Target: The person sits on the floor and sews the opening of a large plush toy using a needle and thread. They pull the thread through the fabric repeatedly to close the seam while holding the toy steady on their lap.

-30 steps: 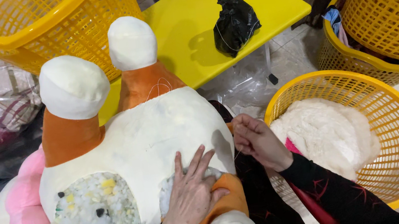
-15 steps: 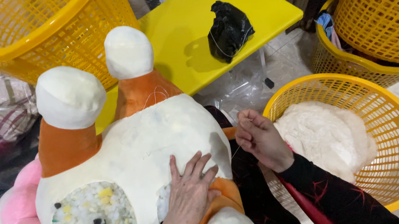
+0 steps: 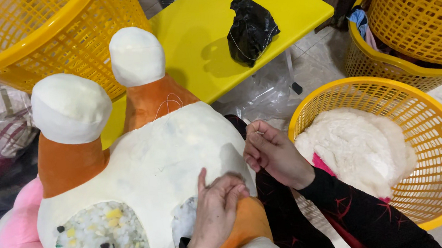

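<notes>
Stitching step, I judge: left hand (image 3: 215, 210) fingers curled, pressing the plush toy (image 3: 164, 163) seam flat, right hand (image 3: 271, 151) fingers pinched shut just beside, apparently on a needle, too small to confirm; next needs thread drawn taut.

Your left hand (image 3: 216, 214) lies palm down, fingers curled and bunched at the tips. Your right hand (image 3: 273, 154), in a black sleeve, hovers just beside it, thumb and forefinger pinched together, wrist bent inward.

Big cream-and-orange plush toy (image 3: 148, 165) lies belly up — white-tipped legs raised.
</notes>
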